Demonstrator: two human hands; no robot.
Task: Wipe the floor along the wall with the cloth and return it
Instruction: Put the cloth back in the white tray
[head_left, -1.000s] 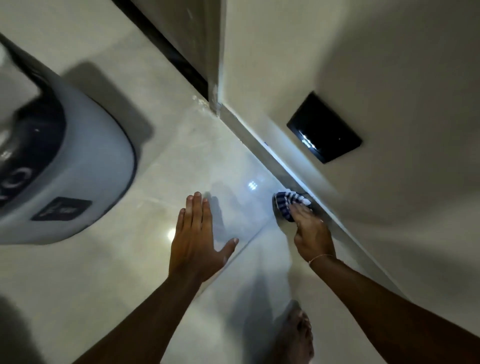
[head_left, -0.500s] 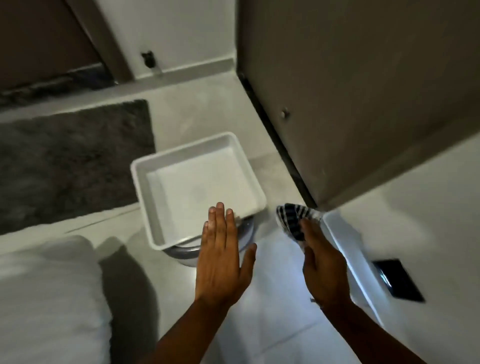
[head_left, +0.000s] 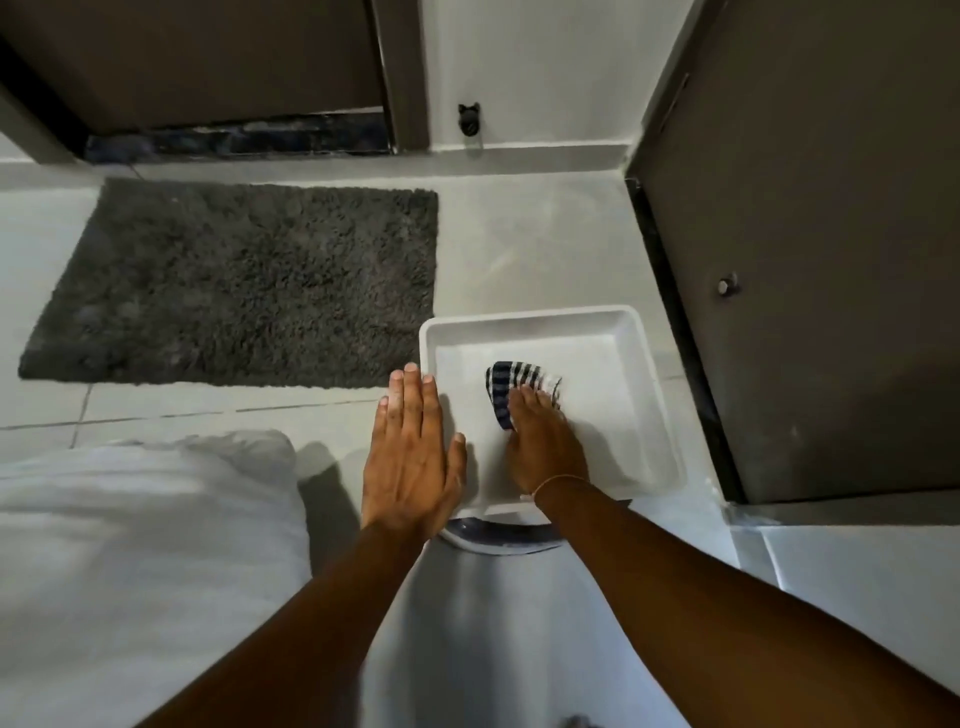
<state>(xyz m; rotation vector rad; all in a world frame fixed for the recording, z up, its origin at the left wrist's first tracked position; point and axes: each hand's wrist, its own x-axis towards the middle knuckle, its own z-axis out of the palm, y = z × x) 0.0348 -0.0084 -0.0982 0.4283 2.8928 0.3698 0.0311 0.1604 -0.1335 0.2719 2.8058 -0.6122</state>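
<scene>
The cloth (head_left: 522, 392), a crumpled woven piece in dark blue and white checks, lies inside the white tray (head_left: 647, 405), on its smooth flat bottom toward the near left. The tray is square with rounded corners and a raised rim; it sits on a round dark-edged object (head_left: 501, 535), most of which is hidden beneath it.

The right hand (head_left: 545, 447) reaches into the tray with fingers curled over the near edge of the cloth; the fingertips are buried in the folds, so whether they are pinching it or only pressing on it cannot be told. A thin cord circles that wrist. The left hand (head_left: 413, 457) is flat and unclenched, fingers together, grasping nothing, overlapping the tray's left rim.

A shaggy dark grey mat (head_left: 239, 283) lies on the pale glossy floor tiles (head_left: 530, 244), well apart from the tray. A white padded mass (head_left: 145, 561) fills the lower left, cut off by the frame.
</scene>
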